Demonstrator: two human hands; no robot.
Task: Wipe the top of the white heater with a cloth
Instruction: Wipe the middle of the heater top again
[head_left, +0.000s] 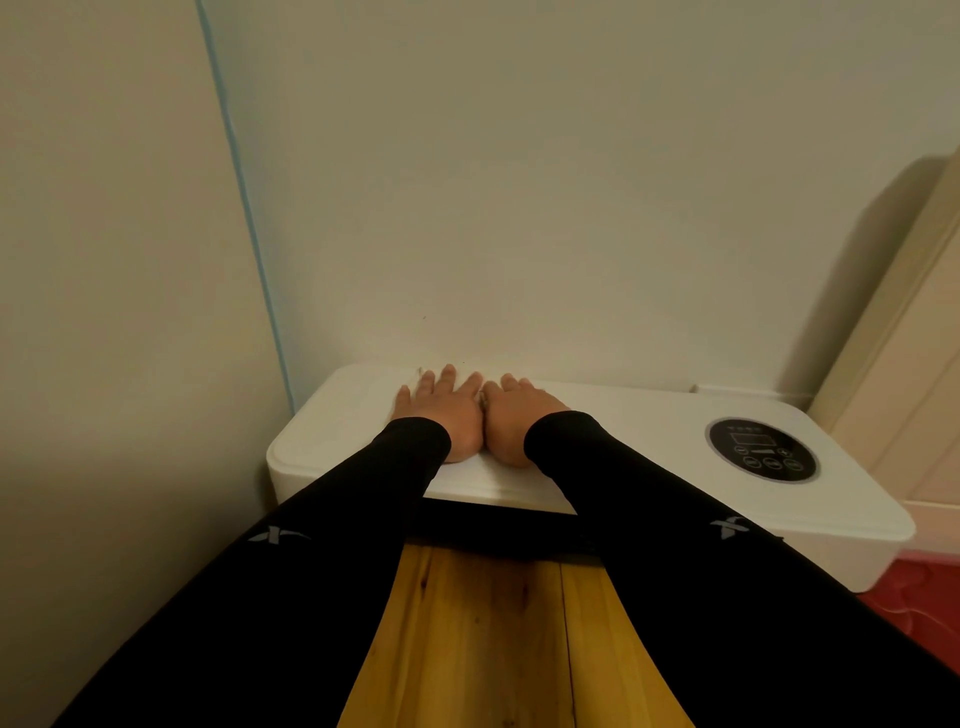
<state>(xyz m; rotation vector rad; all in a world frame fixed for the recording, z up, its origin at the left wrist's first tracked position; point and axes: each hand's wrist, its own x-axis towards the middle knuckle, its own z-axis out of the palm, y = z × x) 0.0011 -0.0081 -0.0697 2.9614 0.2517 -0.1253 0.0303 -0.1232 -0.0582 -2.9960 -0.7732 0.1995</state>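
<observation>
White heater (623, 431) sits against wall, its left end in room corner. White cloth (470, 470) lies flat on heater top toward left end, reaching front edge. We press our left hand (439, 415) and right hand (517, 423) palm-down on cloth, side by side and touching, fingers spread flat, not gripping. Round black control panel (761, 449) near top's right end. Wooden floor (483, 639) below our black sleeves (701, 582).
</observation>
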